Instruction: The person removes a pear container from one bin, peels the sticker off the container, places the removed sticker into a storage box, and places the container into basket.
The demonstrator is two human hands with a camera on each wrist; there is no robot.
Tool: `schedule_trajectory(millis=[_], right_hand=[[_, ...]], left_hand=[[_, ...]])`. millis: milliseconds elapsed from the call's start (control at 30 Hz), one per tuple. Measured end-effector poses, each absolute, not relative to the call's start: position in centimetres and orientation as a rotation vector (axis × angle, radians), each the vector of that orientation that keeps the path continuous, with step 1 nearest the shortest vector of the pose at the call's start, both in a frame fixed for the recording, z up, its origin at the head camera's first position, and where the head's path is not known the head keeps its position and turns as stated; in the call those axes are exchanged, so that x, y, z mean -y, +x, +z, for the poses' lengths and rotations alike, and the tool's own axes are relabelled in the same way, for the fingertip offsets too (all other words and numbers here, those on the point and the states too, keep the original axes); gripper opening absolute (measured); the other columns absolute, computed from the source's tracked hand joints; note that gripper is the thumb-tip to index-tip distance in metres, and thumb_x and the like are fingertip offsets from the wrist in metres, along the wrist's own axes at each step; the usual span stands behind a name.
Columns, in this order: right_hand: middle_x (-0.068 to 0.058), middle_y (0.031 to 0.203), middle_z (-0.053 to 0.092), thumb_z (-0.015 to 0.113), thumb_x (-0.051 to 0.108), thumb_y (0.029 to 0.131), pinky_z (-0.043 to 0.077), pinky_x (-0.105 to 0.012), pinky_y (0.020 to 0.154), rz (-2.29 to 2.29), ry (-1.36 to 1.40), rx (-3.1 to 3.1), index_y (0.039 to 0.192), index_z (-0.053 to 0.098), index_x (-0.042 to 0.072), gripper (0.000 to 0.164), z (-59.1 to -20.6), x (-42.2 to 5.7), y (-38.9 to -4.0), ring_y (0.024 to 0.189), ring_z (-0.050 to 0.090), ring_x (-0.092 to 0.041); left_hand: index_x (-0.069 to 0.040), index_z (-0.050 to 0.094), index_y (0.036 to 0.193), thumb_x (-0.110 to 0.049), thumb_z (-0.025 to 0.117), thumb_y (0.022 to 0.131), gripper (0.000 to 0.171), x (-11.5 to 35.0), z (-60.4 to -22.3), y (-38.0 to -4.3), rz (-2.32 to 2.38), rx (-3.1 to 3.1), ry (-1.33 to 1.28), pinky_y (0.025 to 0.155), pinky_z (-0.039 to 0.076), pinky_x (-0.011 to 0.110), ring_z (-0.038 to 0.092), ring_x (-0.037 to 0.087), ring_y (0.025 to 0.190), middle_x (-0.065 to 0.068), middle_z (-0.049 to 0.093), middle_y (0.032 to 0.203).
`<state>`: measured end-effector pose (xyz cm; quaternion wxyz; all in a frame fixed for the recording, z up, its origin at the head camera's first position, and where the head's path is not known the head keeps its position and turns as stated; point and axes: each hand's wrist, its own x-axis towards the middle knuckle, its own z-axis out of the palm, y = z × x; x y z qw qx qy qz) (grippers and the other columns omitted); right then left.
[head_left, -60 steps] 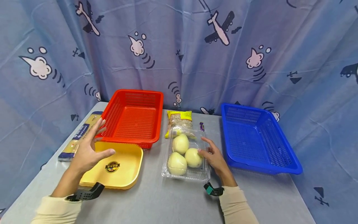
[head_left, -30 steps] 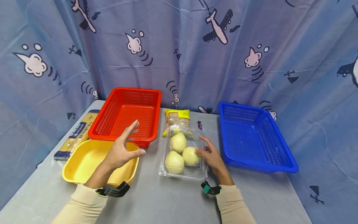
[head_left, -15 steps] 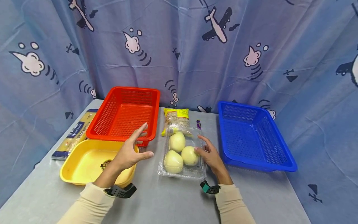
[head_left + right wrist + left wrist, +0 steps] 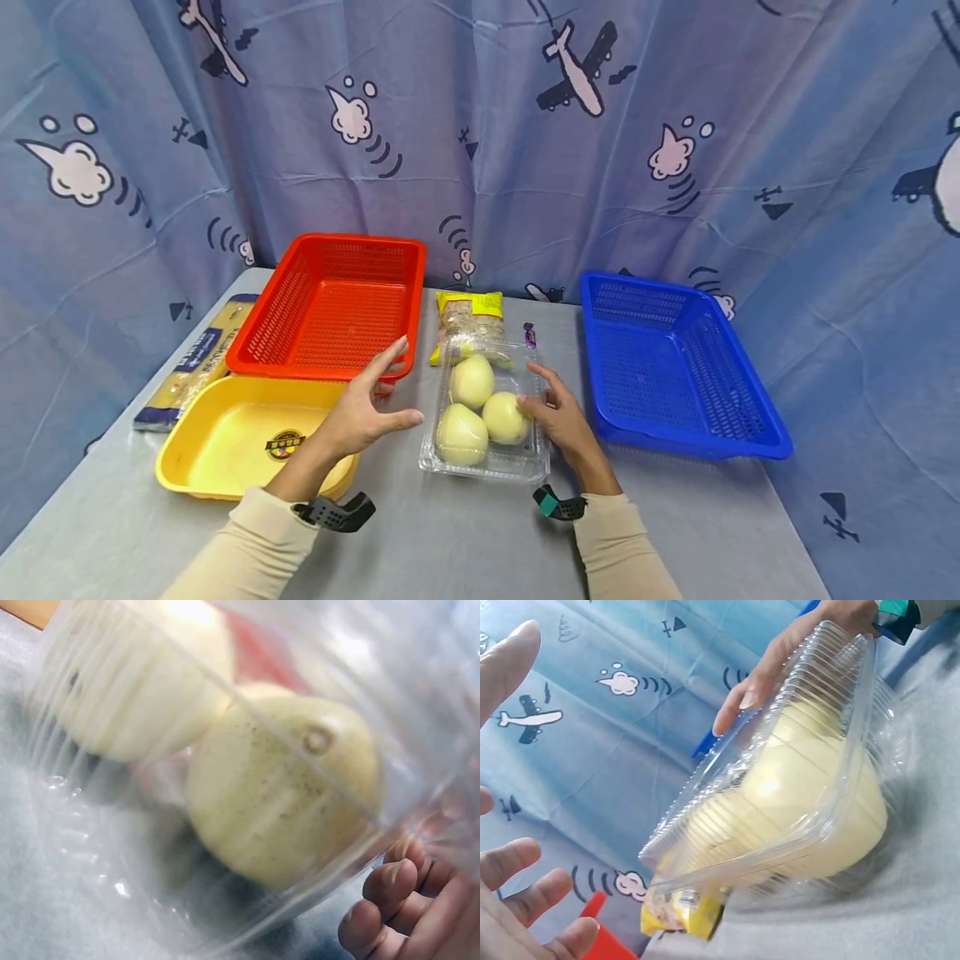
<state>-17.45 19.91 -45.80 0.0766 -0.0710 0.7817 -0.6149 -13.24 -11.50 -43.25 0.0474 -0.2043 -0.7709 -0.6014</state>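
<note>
A clear plastic clamshell container (image 4: 525,462) with three pale yellow pears (image 4: 472,381) stands mid-table. My right hand (image 4: 562,421) grips its right side, the thumb on the lid and the fingers down along the wall. In the right wrist view the curled fingers (image 4: 390,881) lie beside the container wall, close to a speckled pear (image 4: 285,787). My left hand (image 4: 363,417) hovers left of the container, near the right edge of the yellow basin, thumb and fingers spread. Nothing is in it; the left wrist view shows a gap between its fingers (image 4: 540,896) and the container (image 4: 825,832).
A red basket (image 4: 352,321) stands behind the yellow basin (image 4: 217,433), with a long gold-and-blue packet (image 4: 198,358) left of them. A yellow-topped bag (image 4: 471,315) and a small purple wrapped candy (image 4: 529,335) lie behind the container. To the right sits a blue basket (image 4: 675,375).
My left hand has moved right, from over the left part of the yellow basin to near the container. The right hand and the container have stayed in place.
</note>
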Motion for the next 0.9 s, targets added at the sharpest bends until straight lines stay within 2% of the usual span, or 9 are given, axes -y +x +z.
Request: schedule_trajectory(millis=[133, 333, 500, 900], right_hand=[[-0.007, 0.079, 0.047, 0.067, 0.013, 0.091, 0.038, -0.025, 0.055, -1.846, -0.207, -2.341, 0.147, 0.039, 0.01, 0.062, -45.8, -19.9, -17.5, 0.066, 0.043, -0.017], [-0.008, 0.08, 0.047, 0.067, 0.011, 0.091, 0.04, -0.026, 0.057, -1.862, -0.213, -2.34, 0.147, 0.04, 0.01, 0.062, -45.7, -19.9, -17.3, 0.069, 0.045, -0.018], [-0.007, 0.08, 0.046, 0.067, 0.012, 0.091, 0.038, -0.026, 0.056, -1.851, -0.21, -2.344, 0.147, 0.04, 0.01, 0.062, -45.7, -19.9, -17.3, 0.068, 0.043, -0.018], [-0.01, 0.082, 0.047, 0.067, 0.011, 0.091, 0.039, -0.027, 0.062, -1.855, -0.206, -2.349, 0.147, 0.041, 0.009, 0.061, -45.5, -19.8, -17.2, 0.074, 0.045, -0.02]], left_hand=[[-0.011, 0.028, 0.153, -0.02, 0.084, 0.075, 0.096, 11.0, -43.5, -13.4, -1.838, 2.359, -0.63, 0.095, 0.036, 0.056, 0.04, 0.041, 0.126, 0.014, 0.036, 0.15], [-0.018, 0.029, 0.153, -0.024, 0.083, 0.076, 0.094, 10.2, -43.9, -13.6, -1.844, 2.383, -0.649, 0.103, 0.029, 0.058, 0.035, 0.034, 0.132, 0.008, 0.033, 0.152], [-0.017, 0.03, 0.153, -0.026, 0.082, 0.078, 0.092, 9.6, -44.3, -13.8, -1.807, 2.418, -0.66, 0.098, 0.033, 0.062, 0.037, 0.036, 0.128, 0.011, 0.036, 0.149], [-0.017, 0.032, 0.153, -0.032, 0.08, 0.079, 0.089, 7.7, -45.5, -14.7, -1.766, 2.548, -0.476, 0.099, 0.037, 0.056, 0.04, 0.041, 0.129, 0.013, 0.034, 0.151]])
